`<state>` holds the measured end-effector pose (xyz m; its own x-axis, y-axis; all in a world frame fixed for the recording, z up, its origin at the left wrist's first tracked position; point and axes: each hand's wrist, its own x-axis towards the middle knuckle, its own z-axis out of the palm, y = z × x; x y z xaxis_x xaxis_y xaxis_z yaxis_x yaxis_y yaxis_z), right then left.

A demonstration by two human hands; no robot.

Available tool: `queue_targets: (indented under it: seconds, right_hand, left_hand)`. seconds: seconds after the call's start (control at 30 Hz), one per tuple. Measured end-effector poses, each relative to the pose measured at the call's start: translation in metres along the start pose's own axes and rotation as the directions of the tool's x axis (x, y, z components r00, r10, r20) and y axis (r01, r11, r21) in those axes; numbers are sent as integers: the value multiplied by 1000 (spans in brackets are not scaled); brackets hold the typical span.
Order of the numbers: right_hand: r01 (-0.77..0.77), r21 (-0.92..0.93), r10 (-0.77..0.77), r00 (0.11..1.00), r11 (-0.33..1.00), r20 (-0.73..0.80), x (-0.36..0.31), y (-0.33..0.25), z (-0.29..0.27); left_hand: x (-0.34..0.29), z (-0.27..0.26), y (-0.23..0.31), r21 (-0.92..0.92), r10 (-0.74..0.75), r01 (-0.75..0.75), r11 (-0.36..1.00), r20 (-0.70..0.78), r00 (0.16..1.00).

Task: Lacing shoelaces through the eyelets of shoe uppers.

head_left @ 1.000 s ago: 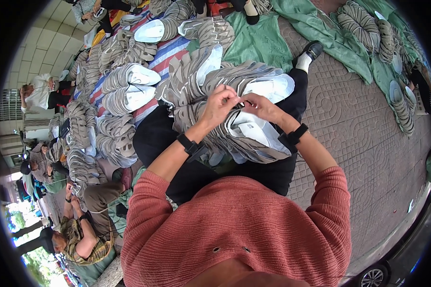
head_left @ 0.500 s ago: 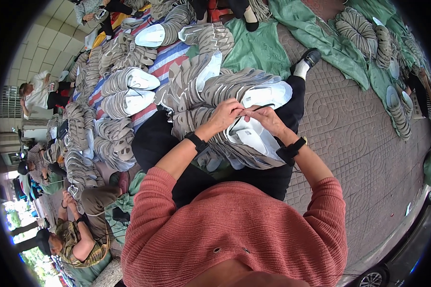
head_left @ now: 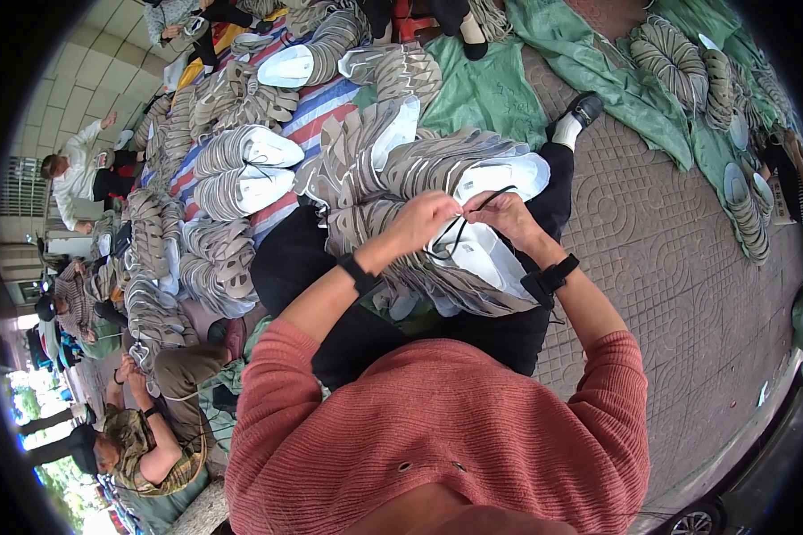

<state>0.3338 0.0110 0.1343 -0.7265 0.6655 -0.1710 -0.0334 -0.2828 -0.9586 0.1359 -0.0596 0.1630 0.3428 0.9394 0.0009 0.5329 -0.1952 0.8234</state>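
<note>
My left hand (head_left: pixel 428 217) and my right hand (head_left: pixel 507 217) meet over my lap, fingers pinched together on a thin black cord (head_left: pixel 460 234). One end of the cord sticks up past my right fingers, and a loop hangs down below my left ones. Under them lies a nested stack of grey-brown shoe uppers (head_left: pixel 419 281) with a white inner lining (head_left: pixel 484 259) facing up. Just beyond sits a second such stack (head_left: pixel 455 156), its pale insole (head_left: pixel 509 178) showing at the right end. Both stacks rest across my black-trousered legs.
More stacked shoe uppers (head_left: pixel 250 152) cover a striped tarp (head_left: pixel 317 111) ahead and left. Green sheeting (head_left: pixel 486 94) spreads over paving (head_left: pixel 669 267). At left, a seated person in a patterned shirt (head_left: pixel 156 455) works with their hands. A dark car (head_left: pixel 758 486) stands lower right.
My hands have drawn slightly apart, the right one lifting a little. More of the black cord shows, with an end standing up and a loop below. A person in white at left has raised an arm.
</note>
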Motion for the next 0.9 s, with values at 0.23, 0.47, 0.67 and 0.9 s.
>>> queue_targets:
  seconds: [0.23,0.47,0.67,0.9]
  right_hand:
    - [468,-733,-621,780,494,79,6,5,15]
    - [420,-894,-693,691,156,204,24,4,15]
    - [359,-915,-656,738,183,159,26,12,8]
    - [369,-908,-612,770,196,181,13,1,8]
  left_hand:
    - [18,26,-34,-469,-324,287,835,3,946]
    - [21,35,-24,-618,-327,208,758,-84,941]
    - [20,28,-24,-726,-374,248,642,-14,928]
    - [21,27,-28,-654,-444,276,704,-102,890]
